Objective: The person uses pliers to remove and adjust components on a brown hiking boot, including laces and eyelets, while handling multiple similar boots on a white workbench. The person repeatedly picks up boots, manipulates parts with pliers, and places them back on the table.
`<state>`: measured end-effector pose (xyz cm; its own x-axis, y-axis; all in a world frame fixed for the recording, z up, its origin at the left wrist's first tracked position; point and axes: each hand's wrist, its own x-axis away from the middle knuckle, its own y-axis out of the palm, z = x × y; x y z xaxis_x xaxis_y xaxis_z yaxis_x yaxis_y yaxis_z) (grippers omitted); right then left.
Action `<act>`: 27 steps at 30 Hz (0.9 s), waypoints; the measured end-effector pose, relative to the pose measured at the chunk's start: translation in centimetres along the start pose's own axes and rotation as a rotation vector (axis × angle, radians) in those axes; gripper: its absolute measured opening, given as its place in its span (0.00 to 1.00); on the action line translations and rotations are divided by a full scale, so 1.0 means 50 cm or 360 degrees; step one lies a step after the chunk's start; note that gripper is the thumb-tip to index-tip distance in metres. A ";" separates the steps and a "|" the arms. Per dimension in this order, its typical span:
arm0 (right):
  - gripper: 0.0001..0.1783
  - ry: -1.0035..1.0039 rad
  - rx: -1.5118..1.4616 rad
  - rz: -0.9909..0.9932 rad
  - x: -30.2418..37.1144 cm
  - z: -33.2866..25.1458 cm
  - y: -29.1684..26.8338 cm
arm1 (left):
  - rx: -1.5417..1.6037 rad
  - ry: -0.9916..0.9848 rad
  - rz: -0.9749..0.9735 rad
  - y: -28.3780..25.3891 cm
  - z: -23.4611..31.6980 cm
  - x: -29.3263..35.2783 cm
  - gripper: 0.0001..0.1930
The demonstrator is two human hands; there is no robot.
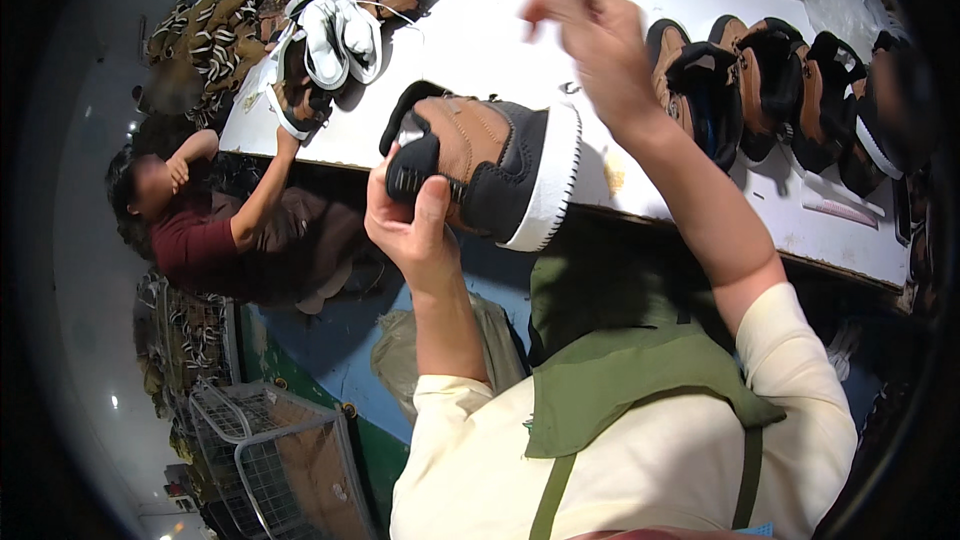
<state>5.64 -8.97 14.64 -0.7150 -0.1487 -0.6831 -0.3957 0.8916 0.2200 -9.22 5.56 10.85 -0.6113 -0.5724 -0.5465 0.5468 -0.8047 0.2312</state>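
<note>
My left hand (412, 232) grips a brown and black shoe (478, 140) by its collar, thumb on the near side and fingers around the dark opening. The shoe is tipped on its side above the table's near edge, its white toothed sole (550, 180) turned to the right. My right hand (597, 45) is raised over the white table (480, 30), to the right of the shoe and apart from it. Its fingers are smeared by motion. A dark blurred shape shows at its fingertips, and I cannot make out whether it holds anything.
Several brown and black shoes (770, 80) stand in a row on the right, with more at the far edge. White-soled shoes (345, 35) lie at the left. A co-worker (240, 230) sits there, a hand on one shoe. A wire cart (275, 450) stands lower left.
</note>
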 end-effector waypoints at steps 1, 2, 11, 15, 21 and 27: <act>0.20 0.0126 0.0123 0.0064 0.028 -0.009 -0.032 | 0.0013 0.0024 0.0052 0.003 -0.005 0.006 0.15; 0.21 0.0257 0.0248 0.0126 0.059 -0.012 -0.050 | 0.0002 0.0069 0.0083 0.007 -0.014 0.008 0.12; 0.29 0.0834 -0.0530 -0.0055 0.178 -0.067 -0.002 | 0.0009 -0.0050 0.0256 0.019 0.003 0.018 0.11; 0.29 0.0875 -0.0424 -0.0322 0.176 -0.060 -0.005 | -0.0191 -0.0017 0.0238 0.006 0.013 0.021 0.09; 0.22 0.1054 -0.0602 -0.0270 0.170 -0.069 0.014 | -0.0429 0.0038 0.0237 -0.006 0.047 0.022 0.10; 0.16 0.1457 -0.1117 -0.0136 0.182 -0.083 0.036 | -0.0943 0.0115 0.0220 -0.026 0.094 0.040 0.11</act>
<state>-3.98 -10.50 11.72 -0.7069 -0.7071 -0.0171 -0.4906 0.4727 0.7321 -13.83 4.71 13.25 -0.4830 -0.6363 -0.6015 0.8561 -0.4876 -0.1715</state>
